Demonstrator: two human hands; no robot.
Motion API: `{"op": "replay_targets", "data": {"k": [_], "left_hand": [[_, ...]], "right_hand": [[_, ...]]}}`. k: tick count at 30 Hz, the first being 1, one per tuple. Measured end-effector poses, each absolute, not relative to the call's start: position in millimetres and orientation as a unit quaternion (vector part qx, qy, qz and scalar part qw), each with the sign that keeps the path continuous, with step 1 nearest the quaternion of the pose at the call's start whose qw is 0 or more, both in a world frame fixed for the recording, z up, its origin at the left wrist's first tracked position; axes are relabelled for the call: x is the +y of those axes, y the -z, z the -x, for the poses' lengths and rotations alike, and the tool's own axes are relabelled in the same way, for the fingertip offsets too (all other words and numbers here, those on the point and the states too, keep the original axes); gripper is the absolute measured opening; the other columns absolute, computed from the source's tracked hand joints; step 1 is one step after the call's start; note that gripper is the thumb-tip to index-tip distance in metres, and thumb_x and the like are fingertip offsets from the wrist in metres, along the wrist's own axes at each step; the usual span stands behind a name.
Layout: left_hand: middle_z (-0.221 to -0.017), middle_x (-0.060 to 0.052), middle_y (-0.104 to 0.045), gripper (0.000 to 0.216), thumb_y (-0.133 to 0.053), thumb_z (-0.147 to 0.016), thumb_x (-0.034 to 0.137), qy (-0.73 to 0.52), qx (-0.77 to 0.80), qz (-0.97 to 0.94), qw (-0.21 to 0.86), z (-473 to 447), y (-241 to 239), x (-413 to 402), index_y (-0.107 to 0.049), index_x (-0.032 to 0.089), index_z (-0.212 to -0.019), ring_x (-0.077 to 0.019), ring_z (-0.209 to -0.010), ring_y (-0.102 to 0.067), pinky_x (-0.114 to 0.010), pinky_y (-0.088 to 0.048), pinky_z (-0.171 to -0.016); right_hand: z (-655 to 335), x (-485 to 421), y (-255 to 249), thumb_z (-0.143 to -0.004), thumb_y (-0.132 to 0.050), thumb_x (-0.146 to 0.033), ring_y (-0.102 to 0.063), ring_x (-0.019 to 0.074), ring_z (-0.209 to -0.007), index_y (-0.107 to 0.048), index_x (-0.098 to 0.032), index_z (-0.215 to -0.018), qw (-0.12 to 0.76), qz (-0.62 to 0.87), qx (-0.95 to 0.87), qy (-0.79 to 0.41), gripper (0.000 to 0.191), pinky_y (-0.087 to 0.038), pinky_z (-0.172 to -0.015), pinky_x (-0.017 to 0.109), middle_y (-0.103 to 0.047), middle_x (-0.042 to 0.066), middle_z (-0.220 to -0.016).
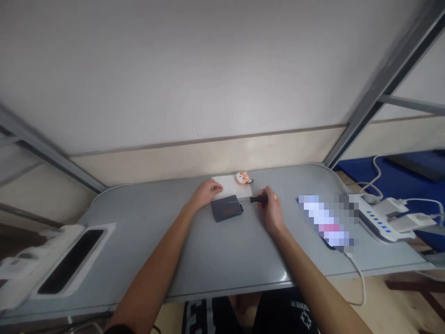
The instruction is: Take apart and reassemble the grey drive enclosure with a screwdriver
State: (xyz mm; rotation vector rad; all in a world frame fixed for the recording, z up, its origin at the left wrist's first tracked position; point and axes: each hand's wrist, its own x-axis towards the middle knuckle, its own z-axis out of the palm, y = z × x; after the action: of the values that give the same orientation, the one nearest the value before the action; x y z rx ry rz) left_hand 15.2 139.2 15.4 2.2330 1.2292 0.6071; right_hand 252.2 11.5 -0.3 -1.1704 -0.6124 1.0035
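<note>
Black-handled screwdriver (257, 199) points left, long axis crosswise over grey box (226, 211).

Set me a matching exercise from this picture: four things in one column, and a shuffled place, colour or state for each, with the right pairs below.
Things:
1. black-handled tool
2. flat box
3. animal-faced charm
4. power strip on the right

Descriptions:
A. orange and white
B. white, with a row of blue rectangles
C. held in the right hand
D. dark grey, with red marking

Pairs: 1-C, 2-D, 3-A, 4-B
</note>
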Motion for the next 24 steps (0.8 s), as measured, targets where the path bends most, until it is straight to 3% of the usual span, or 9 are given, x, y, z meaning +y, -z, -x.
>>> {"op": "replay_targets", "data": {"k": [7, 9, 12, 18, 21, 24], "left_hand": [[-0.11, -0.009, -0.071, 0.034, -0.047, -0.104, 0.036, -0.272, 0.489, -0.798, 0.224, -1.5, -16.0, 103.1, -0.073, 0.019, -0.119, -0.0208, -0.093, -0.065, -0.036, -0.05, -0.092], [-0.103, -0.007, -0.068, 0.036, -0.053, -0.102, 0.043, -0.259, 0.497, -0.796, 0.228, -0.9, -14.7, 79.5, -0.069, 0.021, -0.127, -0.0208, -0.09, -0.064, -0.036, -0.051, -0.09], [-0.112, -0.007, -0.063, 0.043, -0.063, -0.097, 0.044, -0.253, 0.502, -0.788, 0.251, -1.1, -12.4, 51.8, -0.063, 0.024, -0.136, -0.0205, -0.094, -0.062, -0.036, -0.052, -0.09], [-0.115, -0.005, -0.064, 0.05, -0.07, -0.087, 0.029, -0.262, 0.485, -0.746, 0.375, 9.3, -11.0, 55.5, -0.062, 0.028, -0.137, -0.0185, -0.089, -0.065, -0.036, -0.057, -0.086], [-0.121, -0.008, -0.07, 0.053, -0.069, -0.085, 0.025, -0.278, 0.448, -0.722, 0.448, 17.8, -6.5, 65.9, -0.06, 0.026, -0.138, -0.0218, -0.104, -0.069, -0.038, -0.057, -0.094], [-0.127, -0.009, -0.073, 0.042, -0.061, -0.088, 0.021, -0.283, 0.418, -0.721, 0.474, 21.7, -1.5, 70.6, -0.065, 0.024, -0.13, -0.0239, -0.121, -0.068, -0.042, -0.052, -0.107]], "right_hand": [[-251.6, 12.5, 0.3, -0.091, -0.057, -0.065, -0.045, 0.0135, -0.056, -0.064, -0.02, -0.074, 0.675, 0.526, -0.282, -0.433, 0.048, -0.034, -0.053, 0.029, -0.051, -0.002, -0.062], [-250.7, 10.6, -2.2, -0.093, -0.054, -0.064, -0.044, 0.0138, -0.056, -0.064, -0.02, -0.074, 0.666, 0.539, -0.301, -0.419, 0.049, -0.034, -0.055, 0.029, -0.049, -0.002, -0.06], [-249.8, 6.4, -7.9, -0.094, -0.052, -0.061, -0.044, 0.014, -0.059, -0.064, -0.02, -0.073, 0.655, 0.561, -0.317, -0.393, 0.047, -0.036, -0.057, 0.028, -0.049, -0.002, -0.061], [-252.2, 0.5, -18.3, -0.096, -0.049, -0.049, -0.043, 0.0137, -0.061, -0.06, -0.02, -0.071, 0.656, 0.581, -0.329, -0.351, 0.04, -0.036, -0.057, 0.027, -0.049, -0.001, -0.064], [-253.3, -0.3, -19.8, -0.096, -0.049, -0.05, -0.043, 0.0138, -0.06, -0.059, -0.02, -0.071, 0.65, 0.587, -0.329, -0.353, 0.041, -0.036, -0.057, 0.027, -0.049, -0.001, -0.064], [-251.6, -0.4, -18.5, -0.095, -0.05, -0.051, -0.043, 0.0143, -0.062, -0.06, -0.021, -0.072, 0.619, 0.592, -0.352, -0.377, 0.04, -0.036, -0.057, 0.027, -0.05, -0.001, -0.065]]}}
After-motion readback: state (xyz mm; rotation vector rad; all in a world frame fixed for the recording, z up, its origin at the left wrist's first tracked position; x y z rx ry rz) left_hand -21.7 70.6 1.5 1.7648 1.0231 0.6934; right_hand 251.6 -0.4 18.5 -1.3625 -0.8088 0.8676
